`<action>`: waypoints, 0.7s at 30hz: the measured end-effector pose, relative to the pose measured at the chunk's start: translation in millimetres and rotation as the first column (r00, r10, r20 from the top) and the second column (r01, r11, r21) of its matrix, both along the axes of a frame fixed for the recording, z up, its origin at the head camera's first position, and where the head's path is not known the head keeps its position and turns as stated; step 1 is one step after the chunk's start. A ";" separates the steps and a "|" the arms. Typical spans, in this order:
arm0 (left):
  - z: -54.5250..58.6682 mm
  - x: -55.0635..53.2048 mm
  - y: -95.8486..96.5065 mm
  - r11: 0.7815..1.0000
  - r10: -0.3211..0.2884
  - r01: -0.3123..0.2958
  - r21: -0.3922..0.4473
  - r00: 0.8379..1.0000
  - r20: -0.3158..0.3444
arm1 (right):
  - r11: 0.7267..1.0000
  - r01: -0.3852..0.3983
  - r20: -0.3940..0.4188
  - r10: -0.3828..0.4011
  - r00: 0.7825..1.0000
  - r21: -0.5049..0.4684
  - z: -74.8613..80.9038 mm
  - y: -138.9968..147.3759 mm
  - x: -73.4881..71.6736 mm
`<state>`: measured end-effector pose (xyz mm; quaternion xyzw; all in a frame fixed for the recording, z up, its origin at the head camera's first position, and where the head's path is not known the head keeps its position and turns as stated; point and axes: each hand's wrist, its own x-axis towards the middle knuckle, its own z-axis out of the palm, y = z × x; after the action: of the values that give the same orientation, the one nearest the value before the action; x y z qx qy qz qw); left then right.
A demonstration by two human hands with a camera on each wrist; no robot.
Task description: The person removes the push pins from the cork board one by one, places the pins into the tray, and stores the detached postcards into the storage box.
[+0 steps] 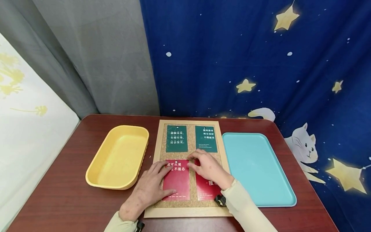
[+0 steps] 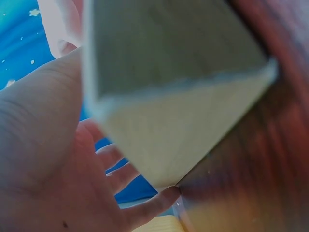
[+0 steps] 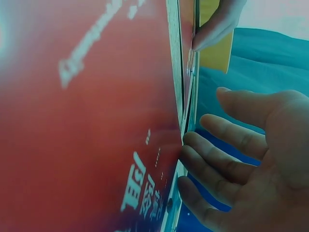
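Observation:
A cork board (image 1: 192, 190) with a pale wooden frame lies on the table and bears two green cards above two red ones, all with white writing. My left hand (image 1: 149, 185) rests over the board's left side, fingertips and thumb on the left red card (image 1: 179, 182). A small pin (image 1: 176, 162) shows at that card's top. My right hand (image 1: 209, 165) covers the upper part of the right red card (image 1: 204, 190); its thumb and forefinger sit near the left card's top right corner. In the right wrist view, the fingers (image 3: 212, 169) are loosely spread and touch the board.
The deep yellow tray (image 1: 92, 175) stands left of the board. On the right, close beside the frame, lies a flat light blue tray (image 1: 258, 170). Both green cards (image 1: 176, 146) carry pins at the top. A curtain (image 1: 203, 64) hangs behind the table's back edge.

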<state>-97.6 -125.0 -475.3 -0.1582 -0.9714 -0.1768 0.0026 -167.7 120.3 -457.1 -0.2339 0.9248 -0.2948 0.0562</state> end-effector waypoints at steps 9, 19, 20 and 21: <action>0.1 0.7 0.8 1.000 0.006 -0.006 -0.011 1.000 0.003 | 1.000 -0.007 0.010 0.007 1.000 -0.014 -2.6 -3.7 -2.2; -0.4 0.7 0.3 1.000 0.005 -0.005 -0.018 1.000 -0.007 | 1.000 -0.016 0.019 0.017 1.000 -0.027 -3.3 -8.6 -4.1; -0.5 0.5 0.6 1.000 0.005 -0.005 -0.016 1.000 -0.005 | 1.000 -0.017 0.018 0.017 1.000 -0.026 -3.6 -8.8 -4.4; -0.7 0.0 0.9 1.000 0.005 -0.005 -0.014 1.000 -0.004 | 1.000 -0.016 0.019 0.016 1.000 -0.026 -3.9 -8.8 -4.6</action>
<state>-97.5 -124.0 -476.0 -0.1561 -0.9731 -0.1695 0.0037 -172.3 111.5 -461.1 -0.2393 0.9185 -0.3082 0.0644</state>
